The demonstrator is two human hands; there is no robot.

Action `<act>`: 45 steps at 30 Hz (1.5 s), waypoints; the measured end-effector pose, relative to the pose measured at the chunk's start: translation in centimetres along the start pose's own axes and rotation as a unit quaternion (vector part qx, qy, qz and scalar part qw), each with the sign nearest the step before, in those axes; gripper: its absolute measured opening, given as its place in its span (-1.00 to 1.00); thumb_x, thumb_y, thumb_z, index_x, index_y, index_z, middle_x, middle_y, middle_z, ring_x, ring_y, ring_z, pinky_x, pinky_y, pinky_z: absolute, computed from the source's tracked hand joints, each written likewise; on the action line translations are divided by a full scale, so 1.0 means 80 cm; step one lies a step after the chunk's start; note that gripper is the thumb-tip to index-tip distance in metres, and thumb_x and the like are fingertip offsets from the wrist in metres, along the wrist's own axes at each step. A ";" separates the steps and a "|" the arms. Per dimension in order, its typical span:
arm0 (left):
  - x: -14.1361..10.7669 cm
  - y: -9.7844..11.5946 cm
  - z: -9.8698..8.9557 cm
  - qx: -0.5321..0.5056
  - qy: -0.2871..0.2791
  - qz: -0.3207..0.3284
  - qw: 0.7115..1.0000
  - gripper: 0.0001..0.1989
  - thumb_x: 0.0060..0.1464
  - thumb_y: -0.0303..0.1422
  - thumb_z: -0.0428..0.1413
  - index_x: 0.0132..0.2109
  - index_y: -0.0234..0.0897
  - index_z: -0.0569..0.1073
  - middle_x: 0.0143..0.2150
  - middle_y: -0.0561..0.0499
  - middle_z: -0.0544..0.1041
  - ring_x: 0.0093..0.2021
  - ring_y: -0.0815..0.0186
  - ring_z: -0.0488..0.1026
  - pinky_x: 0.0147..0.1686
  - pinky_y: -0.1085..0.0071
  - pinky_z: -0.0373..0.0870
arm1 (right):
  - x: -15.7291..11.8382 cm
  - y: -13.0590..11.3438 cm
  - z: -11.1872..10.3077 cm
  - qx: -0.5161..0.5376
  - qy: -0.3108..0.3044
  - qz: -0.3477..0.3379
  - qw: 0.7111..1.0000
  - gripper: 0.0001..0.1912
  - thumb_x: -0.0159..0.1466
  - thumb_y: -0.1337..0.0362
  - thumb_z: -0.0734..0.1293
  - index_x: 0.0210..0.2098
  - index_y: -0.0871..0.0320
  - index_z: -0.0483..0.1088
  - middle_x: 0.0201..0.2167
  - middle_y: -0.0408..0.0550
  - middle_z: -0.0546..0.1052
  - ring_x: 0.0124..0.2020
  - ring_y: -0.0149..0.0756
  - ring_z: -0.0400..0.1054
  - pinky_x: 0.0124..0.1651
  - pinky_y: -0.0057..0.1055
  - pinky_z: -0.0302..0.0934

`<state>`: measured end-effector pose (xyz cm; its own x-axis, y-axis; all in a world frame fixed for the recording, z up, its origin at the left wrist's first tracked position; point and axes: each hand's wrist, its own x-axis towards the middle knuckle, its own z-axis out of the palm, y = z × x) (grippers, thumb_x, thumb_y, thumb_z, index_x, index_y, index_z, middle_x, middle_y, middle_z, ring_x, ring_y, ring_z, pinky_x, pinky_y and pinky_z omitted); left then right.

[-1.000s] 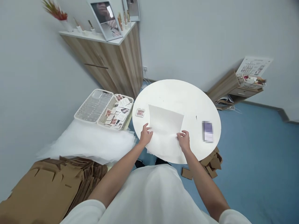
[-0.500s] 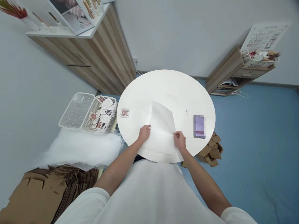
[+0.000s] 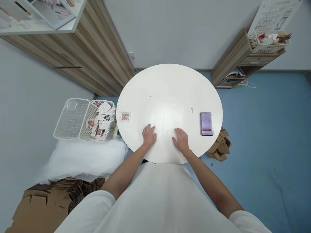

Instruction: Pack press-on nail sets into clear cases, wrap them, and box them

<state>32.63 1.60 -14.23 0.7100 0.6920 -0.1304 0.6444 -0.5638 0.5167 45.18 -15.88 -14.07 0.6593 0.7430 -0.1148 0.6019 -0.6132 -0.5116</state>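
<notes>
My left hand (image 3: 148, 136) rests palm down near the front of the white oval table (image 3: 170, 84), its fingers spread. To its right, my right hand (image 3: 181, 139) lies in the same way, fingers stretched out. Neither holds anything. Between them I see a bright white surface, and I cannot make out a separate sheet on it. Left of my left hand sits a small clear tray of reddish nail-like pieces (image 3: 125, 116). A purple box, partly blurred (image 3: 206, 124), lies to the right of my right hand.
A white basket (image 3: 110, 136) with several printed cards stands left of the table beside an open clear-lidded container (image 3: 71, 118). White foam sheets (image 3: 87, 157) and flattened cardboard (image 3: 39, 210) lie nearer. Folded cardboard boxes (image 3: 220, 147) sit at lower right. Wooden cabinets (image 3: 102, 48) stand behind.
The white sheet that both hands pinched is no longer distinguishable. My hands have let go and flattened onto the table. The camera view has shifted slightly.
</notes>
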 end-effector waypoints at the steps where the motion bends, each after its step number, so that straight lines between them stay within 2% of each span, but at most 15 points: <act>1: -0.003 0.001 -0.002 0.019 0.002 0.015 1.000 -0.59 -0.03 -0.41 0.01 0.03 -0.23 0.32 0.22 -0.18 0.12 0.23 -0.02 0.00 0.08 0.00 0.04 | -0.002 -0.004 0.003 -0.016 -0.028 -0.017 0.999 -0.43 0.16 0.23 0.13 0.17 0.14 0.02 0.19 0.08 0.13 0.23 -0.09 -0.11 0.18 -0.10 -0.20; 3: -0.010 0.000 -0.006 0.039 -0.025 0.072 0.996 -0.56 -0.01 -0.36 0.02 0.07 -0.21 0.28 0.27 -0.16 0.04 0.26 -0.02 -0.10 0.11 -0.02 -0.05 | -0.004 -0.008 0.009 -0.047 -0.060 -0.018 0.997 -0.41 0.16 0.20 0.16 0.17 0.15 0.01 0.24 0.09 0.04 0.26 -0.07 -0.20 0.20 -0.07 -0.25; 6: -0.016 -0.005 -0.011 0.057 -0.093 0.142 0.984 -0.53 0.00 -0.30 0.03 0.10 -0.18 0.25 0.27 -0.14 0.07 0.28 0.02 -0.15 0.14 -0.02 -0.15 | -0.006 -0.008 0.016 -0.073 -0.078 0.005 0.994 -0.41 0.17 0.19 0.16 0.18 0.16 0.00 0.27 0.10 -0.04 0.28 -0.06 -0.25 0.20 -0.04 -0.31; 11: -0.015 -0.013 -0.014 0.081 -0.132 0.138 0.978 -0.50 0.01 -0.28 0.02 0.13 -0.19 0.21 0.27 -0.16 0.06 0.30 0.03 -0.20 0.15 -0.02 -0.20 | -0.004 -0.006 0.017 -0.098 -0.089 0.017 0.991 -0.41 0.18 0.18 0.16 0.18 0.15 0.00 0.28 0.08 -0.07 0.29 -0.06 -0.28 0.20 0.00 -0.34; 17: -0.019 -0.023 -0.010 0.031 -0.116 0.145 0.982 -0.47 -0.04 -0.31 0.06 0.12 -0.21 0.21 0.27 -0.22 0.03 0.29 -0.02 -0.18 0.14 -0.07 -0.21 | -0.009 -0.014 0.010 -0.134 -0.081 0.040 0.987 -0.42 0.18 0.16 0.16 0.17 0.15 0.02 0.28 0.11 -0.09 0.28 0.01 -0.30 0.17 0.04 -0.32; 21: -0.022 -0.036 -0.017 -0.008 -0.102 0.111 0.989 -0.45 -0.04 -0.27 0.06 0.13 -0.24 0.19 0.28 -0.25 0.00 0.29 -0.02 -0.18 0.13 -0.06 -0.14 | -0.013 -0.031 0.006 -0.136 -0.052 0.045 0.988 -0.40 0.20 0.14 0.13 0.19 0.18 -0.02 0.27 0.14 -0.05 0.28 -0.01 -0.25 0.17 0.03 -0.28; 25: -0.017 -0.068 -0.043 -0.054 -0.062 0.063 0.995 -0.42 -0.01 -0.24 0.04 0.16 -0.24 0.12 0.29 -0.26 -0.06 0.29 0.00 -0.20 0.12 -0.05 -0.09 | 0.004 -0.072 0.008 -0.099 -0.034 0.005 0.994 -0.44 0.20 0.21 0.12 0.19 0.16 -0.01 0.23 0.10 0.06 0.26 -0.07 -0.15 0.18 -0.01 -0.21; 28: -0.001 -0.106 -0.071 -0.101 -0.004 -0.030 0.994 -0.38 -0.01 -0.23 0.05 0.18 -0.26 0.07 0.30 -0.28 -0.10 0.29 -0.03 -0.19 0.11 -0.06 -0.06 | 0.033 -0.118 0.021 -0.007 -0.059 -0.004 0.998 -0.45 0.19 0.21 0.14 0.17 0.15 0.02 0.17 0.09 0.19 0.18 -0.11 0.05 0.13 -0.09 -0.02; 30: 0.016 -0.132 -0.089 -0.139 0.039 -0.090 0.985 -0.36 -0.02 -0.22 0.06 0.19 -0.27 0.05 0.29 -0.29 -0.10 0.28 -0.04 -0.17 0.13 -0.04 -0.06 | 0.057 -0.154 0.037 0.077 -0.095 0.019 0.992 -0.44 0.18 0.18 0.17 0.16 0.13 0.04 0.12 0.08 0.26 0.09 -0.14 0.18 0.04 -0.17 0.13; 32: 0.035 -0.156 -0.103 -0.176 0.076 -0.112 0.975 -0.36 -0.01 -0.23 0.06 0.19 -0.28 0.05 0.28 -0.26 -0.05 0.28 0.00 -0.14 0.17 0.03 -0.10 | 0.080 -0.191 0.058 0.153 -0.134 0.050 0.978 -0.43 0.16 0.16 0.20 0.14 0.11 0.07 0.05 0.06 0.33 -0.01 -0.18 0.29 -0.04 -0.22 0.22; 35: 0.059 -0.182 -0.116 -0.214 0.100 -0.132 0.963 -0.37 0.01 -0.26 0.05 0.19 -0.32 0.04 0.24 -0.25 0.07 0.26 0.10 -0.04 0.20 0.18 -0.09 | 0.108 -0.241 0.089 0.205 -0.153 0.078 0.963 -0.45 0.12 0.19 0.25 0.10 0.14 0.14 0.06 0.07 0.32 -0.02 -0.20 0.29 0.00 -0.24 0.19; 39: 0.079 -0.199 -0.123 -0.278 0.058 -0.176 0.943 -0.38 0.04 -0.32 0.03 0.21 -0.29 -0.01 0.23 -0.20 0.12 0.21 0.18 0.10 0.15 0.27 0.06 | 0.132 -0.284 0.111 0.242 -0.162 0.111 0.950 -0.42 0.09 0.22 0.26 0.11 0.13 0.14 0.15 0.04 0.18 0.12 -0.18 0.14 0.12 -0.24 0.07; 42: 0.088 -0.204 -0.125 -0.314 0.027 -0.191 0.930 -0.41 0.02 -0.38 0.03 0.19 -0.31 0.06 0.18 -0.20 0.21 0.14 0.21 0.21 0.10 0.32 0.14 | 0.147 -0.296 0.113 0.286 -0.183 0.125 0.932 -0.40 0.11 0.29 0.23 0.15 0.08 0.09 0.23 -0.03 0.05 0.18 -0.19 0.04 0.17 -0.23 0.02; 45: 0.093 -0.207 -0.127 -0.312 0.024 -0.196 0.929 -0.46 0.00 -0.41 0.04 0.16 -0.35 0.15 0.15 -0.19 0.25 0.11 0.21 0.25 0.08 0.33 0.16 | 0.158 -0.299 0.114 0.332 -0.211 0.138 0.909 -0.36 0.11 0.34 0.21 0.19 0.06 0.02 0.26 -0.07 0.00 0.20 -0.19 0.02 0.18 -0.20 0.01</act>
<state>24.39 20.67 -15.15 0.4320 0.8164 -0.3832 0.5509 0.0975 0.8289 34.99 10.61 -11.06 0.4279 0.7087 -0.5609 -0.0568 -0.5983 -0.7993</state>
